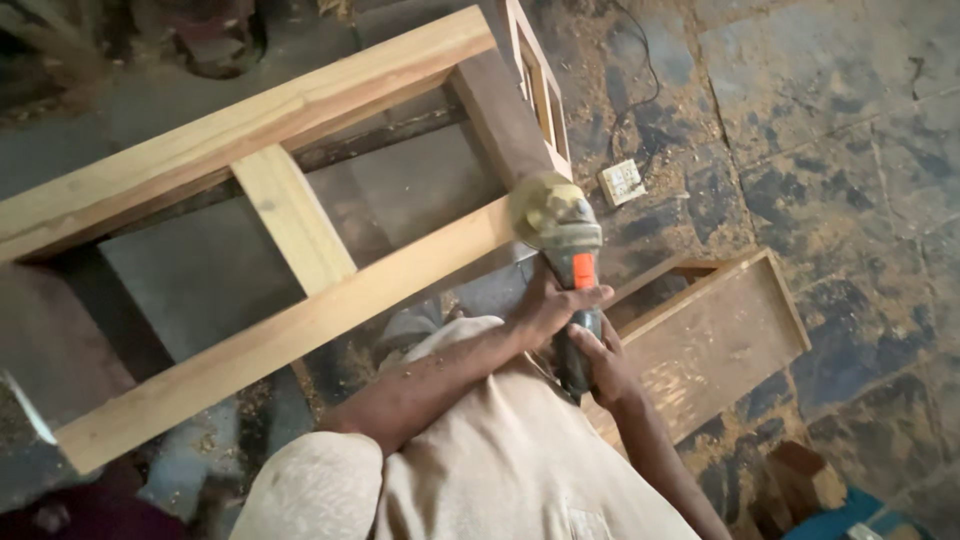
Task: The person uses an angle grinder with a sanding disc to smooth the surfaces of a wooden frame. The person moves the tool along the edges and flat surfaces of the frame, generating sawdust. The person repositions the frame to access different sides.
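Note:
My left hand [548,306] grips the front of an angle grinder [574,290], just behind its head and beside the orange switch. My right hand [606,366] holds the dark rear handle, lower down. The grinder's round yellowish disc [540,208] sits against the right end of the near rail of a light wooden frame [290,325]. The frame has two long rails, a short cross piece [290,228] and a darker end piece [500,115]. The disc looks blurred.
A shallow wooden box [715,345] lies on the stone floor to the right of my hands. A white socket block [622,182] with a black cable [640,70] lies beyond the grinder. Sawdust covers the floor. A blue object [840,515] sits at the bottom right.

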